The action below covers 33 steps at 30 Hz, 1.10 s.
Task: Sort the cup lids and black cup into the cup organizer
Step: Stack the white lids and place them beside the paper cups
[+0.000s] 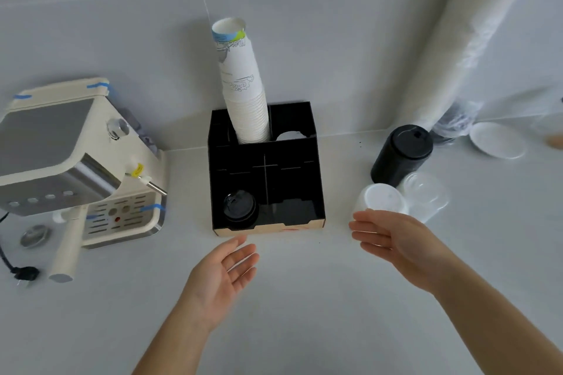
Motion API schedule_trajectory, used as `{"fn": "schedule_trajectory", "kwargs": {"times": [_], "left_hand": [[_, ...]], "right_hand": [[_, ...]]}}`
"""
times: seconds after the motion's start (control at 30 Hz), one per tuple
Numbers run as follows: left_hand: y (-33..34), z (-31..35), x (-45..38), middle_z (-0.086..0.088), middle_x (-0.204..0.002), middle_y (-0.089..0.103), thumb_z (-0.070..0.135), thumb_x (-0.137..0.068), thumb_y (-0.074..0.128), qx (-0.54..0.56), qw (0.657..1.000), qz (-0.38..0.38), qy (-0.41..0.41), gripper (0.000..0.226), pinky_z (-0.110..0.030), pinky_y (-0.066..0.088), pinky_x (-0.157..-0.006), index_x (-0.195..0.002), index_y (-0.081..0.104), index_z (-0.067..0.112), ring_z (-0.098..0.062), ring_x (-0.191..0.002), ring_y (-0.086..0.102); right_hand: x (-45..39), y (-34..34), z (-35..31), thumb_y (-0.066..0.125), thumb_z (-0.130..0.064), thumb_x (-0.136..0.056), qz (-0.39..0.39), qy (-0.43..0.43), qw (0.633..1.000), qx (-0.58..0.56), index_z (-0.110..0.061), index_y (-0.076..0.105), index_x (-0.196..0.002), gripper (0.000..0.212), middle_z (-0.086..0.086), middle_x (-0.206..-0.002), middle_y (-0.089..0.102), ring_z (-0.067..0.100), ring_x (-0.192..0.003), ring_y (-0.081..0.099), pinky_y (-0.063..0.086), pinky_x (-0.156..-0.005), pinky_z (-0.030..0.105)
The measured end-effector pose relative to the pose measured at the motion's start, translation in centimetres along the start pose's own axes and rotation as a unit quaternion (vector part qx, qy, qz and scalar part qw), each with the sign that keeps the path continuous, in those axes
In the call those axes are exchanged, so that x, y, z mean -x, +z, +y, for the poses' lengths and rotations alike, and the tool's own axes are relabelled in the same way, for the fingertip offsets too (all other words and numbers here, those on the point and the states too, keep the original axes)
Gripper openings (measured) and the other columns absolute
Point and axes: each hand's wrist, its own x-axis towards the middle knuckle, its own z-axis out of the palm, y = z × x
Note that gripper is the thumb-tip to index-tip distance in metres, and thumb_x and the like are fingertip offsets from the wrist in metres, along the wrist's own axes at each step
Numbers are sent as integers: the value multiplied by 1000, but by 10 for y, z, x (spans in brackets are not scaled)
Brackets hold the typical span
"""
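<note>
Since both hands are empty and flat-fingered, nothing is grasped yet. The right hand (393, 240) hangs palm-in with straight fingers, fingertips pointing toward the cup organizer (320, 179); the left hand (225, 271) is relaxed, palm up, just short of the organizer's near edge.

Key relation: the white lid stack (382, 199) sits just beyond the right fingertips, nearly touching, on the side away from the organizer. The clear lid stack (426, 196) is just outside that, further from the left hand. The black cup (402, 155), lidded and upright so its long axis is vertical, stands beyond both stacks, further out from the right hand.

The right hand is nearer to all three; the left would have to cross the organizer front.

Organizer state: a black-lidded cup (239, 210) in the near-left slot, directly ahead of the left fingertips; the near-right slot looks open; a tall paper cup stack (243, 85) leans in a far slot.

Likely next: right hand takes the white lids and carries them inward.
</note>
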Motion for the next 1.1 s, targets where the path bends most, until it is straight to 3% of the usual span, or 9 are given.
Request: {"fn": "schedule_trajectory", "kwargs": {"times": [0.4,0.6,0.77,0.93,1.07,1.1], "left_hand": [[85,-39,-13,-16,-107,72,19,-95,56,-56,998,-34,-11,26,-41,52,-88,-114,67,6,-31,-99,68],[135,-52,-25,-11,-115,71,23,-95,58,-156,986,-55,0,26,-41,51,-94,-116,65,9,-26,-106,67],[165,-59,-42,-2,-136,57,34,-94,58,-250,965,-78,6,45,-36,44,-100,-135,53,17,-20,-126,53],[192,-69,-53,6,-147,40,46,-91,59,-291,952,-95,-21,60,-38,34,-112,-145,40,25,-16,-142,34],[212,-73,-63,17,-136,45,50,-90,58,-314,943,-105,-44,16,-39,28,-116,-103,57,42,-9,-141,32],[215,-74,-67,18,-135,47,52,-89,58,-315,942,-105,-48,15,-37,29,-114,-101,58,43,-8,-140,34]], "right_hand": [[-1,-111,1,60,-22,-96,69,-22,996,-56,-6,73,-108,23,14,-109,76,30,-104,70,52,-100,45],[-31,-131,9,61,-23,-96,76,-2,995,-60,-8,70,-113,24,11,-117,72,27,-110,67,51,-100,43],[-56,-133,26,68,-35,-91,54,25,997,-47,-11,63,-122,40,1,-128,64,21,-119,60,50,-98,37],[-65,-125,35,63,-46,-90,7,46,998,-52,-30,59,-105,22,-11,-124,57,17,-125,51,44,-106,37],[-74,-119,38,62,-47,-91,-16,41,997,-65,-38,65,-97,11,-25,-113,58,11,-122,48,39,-110,38],[-76,-118,38,61,-46,-92,-22,42,997,-64,-36,66,-98,12,-25,-110,58,9,-118,50,38,-109,38]]}}
